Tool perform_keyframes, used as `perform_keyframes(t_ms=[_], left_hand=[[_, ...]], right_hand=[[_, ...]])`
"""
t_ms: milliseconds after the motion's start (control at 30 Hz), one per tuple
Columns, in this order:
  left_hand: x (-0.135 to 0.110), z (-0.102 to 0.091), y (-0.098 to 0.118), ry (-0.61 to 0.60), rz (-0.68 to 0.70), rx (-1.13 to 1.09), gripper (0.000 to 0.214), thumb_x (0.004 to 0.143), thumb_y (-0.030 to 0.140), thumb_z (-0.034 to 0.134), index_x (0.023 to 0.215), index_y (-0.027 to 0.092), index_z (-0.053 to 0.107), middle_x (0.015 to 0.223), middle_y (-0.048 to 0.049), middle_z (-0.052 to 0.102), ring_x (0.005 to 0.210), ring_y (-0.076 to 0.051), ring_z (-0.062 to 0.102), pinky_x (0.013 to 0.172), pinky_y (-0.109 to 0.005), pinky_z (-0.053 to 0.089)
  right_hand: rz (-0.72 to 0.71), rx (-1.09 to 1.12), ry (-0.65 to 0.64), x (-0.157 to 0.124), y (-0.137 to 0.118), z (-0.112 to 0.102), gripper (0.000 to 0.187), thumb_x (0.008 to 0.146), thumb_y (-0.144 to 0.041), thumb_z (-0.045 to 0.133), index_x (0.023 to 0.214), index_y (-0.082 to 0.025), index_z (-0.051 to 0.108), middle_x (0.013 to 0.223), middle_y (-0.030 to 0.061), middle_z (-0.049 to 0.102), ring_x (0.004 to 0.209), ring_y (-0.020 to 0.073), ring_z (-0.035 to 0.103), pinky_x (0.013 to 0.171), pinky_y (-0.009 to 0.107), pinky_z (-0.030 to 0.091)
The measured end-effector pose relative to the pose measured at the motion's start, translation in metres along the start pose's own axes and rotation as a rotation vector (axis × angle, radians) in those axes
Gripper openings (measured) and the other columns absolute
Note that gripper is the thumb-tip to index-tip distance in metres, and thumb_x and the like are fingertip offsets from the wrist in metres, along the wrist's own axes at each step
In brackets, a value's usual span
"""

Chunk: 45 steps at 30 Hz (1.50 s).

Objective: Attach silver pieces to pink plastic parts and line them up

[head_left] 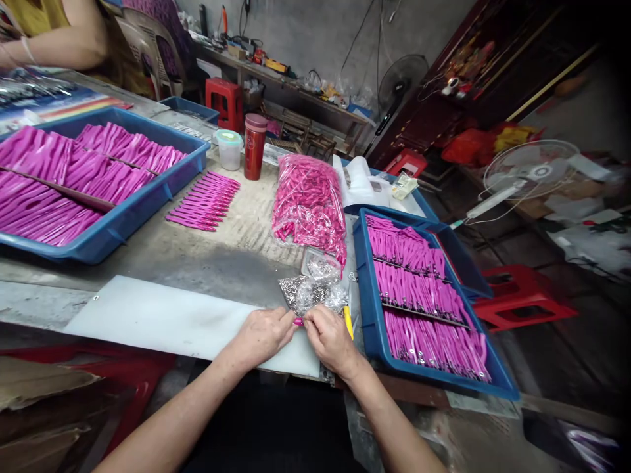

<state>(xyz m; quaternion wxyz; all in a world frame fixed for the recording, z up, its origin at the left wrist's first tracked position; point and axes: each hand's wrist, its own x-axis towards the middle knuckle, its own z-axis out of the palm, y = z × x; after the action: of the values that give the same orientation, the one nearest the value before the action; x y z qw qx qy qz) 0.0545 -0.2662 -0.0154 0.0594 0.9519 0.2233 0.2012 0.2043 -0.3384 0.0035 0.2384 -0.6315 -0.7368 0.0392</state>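
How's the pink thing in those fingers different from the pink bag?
The pink piece looks small; the clear bag is big and stuffed. The pink piece is held between the left hand and right hand; the clear bag rests on the table. Both show bright pink.

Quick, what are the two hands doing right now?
Left hand: closed, holding a small pink piece.
Right hand: fingers closed together at that piece's end; exactly what they pinch can't be told.
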Motion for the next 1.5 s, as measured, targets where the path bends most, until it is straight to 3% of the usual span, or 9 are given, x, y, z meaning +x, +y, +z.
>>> perform_keyframes(t_ms=[167, 433, 667, 833, 1000, 1300, 1400, 1500], left_hand=[[0.000, 0.000, 0.001, -0.006, -0.003, -0.002, 0.023, 0.084, 0.025, 0.035, 0.072, 0.017, 0.053, 0.060, -0.0002, 0.053, 0.052, -0.011, 0.052, 0.047, -0.022, 0.036], [0.000, -0.003, 0.002, -0.011, -0.007, 0.004, 0.024, 0.085, 0.026, 0.035, 0.072, 0.017, 0.053, 0.060, -0.0002, 0.053, 0.052, -0.011, 0.052, 0.047, -0.022, 0.035], [0.000, -0.003, 0.000, 0.039, 0.022, 0.001, 0.023, 0.085, 0.025, 0.035, 0.072, 0.016, 0.053, 0.058, 0.0000, 0.052, 0.050, -0.011, 0.051, 0.047, -0.022, 0.037], [-0.002, -0.003, 0.000, 0.066, 0.046, 0.009, 0.024, 0.085, 0.025, 0.035, 0.073, 0.017, 0.053, 0.059, 0.0000, 0.052, 0.051, -0.011, 0.051, 0.047, -0.021, 0.037], [-0.002, -0.004, -0.001, 0.073, 0.062, -0.005, 0.024, 0.085, 0.025, 0.034, 0.074, 0.016, 0.053, 0.059, -0.0002, 0.051, 0.051, -0.010, 0.051, 0.047, -0.021, 0.037], [-0.007, 0.000, 0.002, 0.038, 0.057, 0.001, 0.020, 0.085, 0.025, 0.034, 0.077, 0.017, 0.051, 0.061, -0.0006, 0.052, 0.053, -0.012, 0.051, 0.049, -0.023, 0.039], [-0.008, -0.007, 0.000, -0.012, 0.036, 0.010, 0.019, 0.085, 0.026, 0.034, 0.081, 0.018, 0.050, 0.064, -0.0004, 0.054, 0.055, -0.013, 0.052, 0.050, -0.024, 0.040], [-0.006, -0.019, -0.016, -0.028, -0.041, 0.046, 0.020, 0.086, 0.027, 0.033, 0.079, 0.019, 0.050, 0.066, 0.0001, 0.054, 0.056, -0.013, 0.052, 0.049, -0.024, 0.039]], right_hand=[[-0.036, -0.073, -0.023, -0.002, -0.001, 0.002, 0.023, 0.083, -0.017, 0.033, 0.070, -0.016, 0.052, 0.064, 0.0042, 0.050, 0.061, 0.0155, 0.045, 0.058, 0.028, 0.036], [0.116, 0.130, -0.054, 0.002, -0.002, -0.009, 0.011, 0.081, -0.022, 0.044, 0.075, -0.018, 0.052, 0.070, 0.0029, 0.052, 0.068, 0.0145, 0.048, 0.061, 0.025, 0.039], [0.169, 0.149, -0.064, 0.003, -0.006, -0.009, 0.019, 0.085, -0.023, 0.037, 0.086, -0.017, 0.055, 0.079, 0.0054, 0.053, 0.075, 0.0153, 0.050, 0.068, 0.026, 0.041], [0.237, 0.111, -0.123, 0.006, -0.011, -0.004, 0.018, 0.084, -0.023, 0.039, 0.075, -0.018, 0.054, 0.070, 0.0026, 0.053, 0.066, 0.0141, 0.050, 0.062, 0.025, 0.039], [0.301, 0.215, -0.134, 0.009, -0.011, -0.005, 0.022, 0.084, -0.023, 0.039, 0.065, -0.018, 0.048, 0.060, -0.0020, 0.050, 0.058, 0.0111, 0.047, 0.054, 0.021, 0.035], [0.280, 0.228, 0.015, 0.000, -0.010, 0.006, 0.026, 0.084, -0.027, 0.037, 0.065, -0.018, 0.050, 0.059, 0.0007, 0.054, 0.058, 0.0139, 0.053, 0.054, 0.023, 0.039], [0.326, 0.341, 0.153, -0.010, -0.004, 0.018, 0.023, 0.085, -0.032, 0.036, 0.087, -0.017, 0.054, 0.074, 0.0040, 0.064, 0.064, 0.0149, 0.060, 0.056, 0.022, 0.046], [0.333, 0.346, 0.248, -0.020, 0.001, 0.032, 0.025, 0.084, -0.034, 0.038, 0.094, -0.018, 0.055, 0.085, 0.0051, 0.066, 0.076, 0.0165, 0.063, 0.060, 0.020, 0.049]])
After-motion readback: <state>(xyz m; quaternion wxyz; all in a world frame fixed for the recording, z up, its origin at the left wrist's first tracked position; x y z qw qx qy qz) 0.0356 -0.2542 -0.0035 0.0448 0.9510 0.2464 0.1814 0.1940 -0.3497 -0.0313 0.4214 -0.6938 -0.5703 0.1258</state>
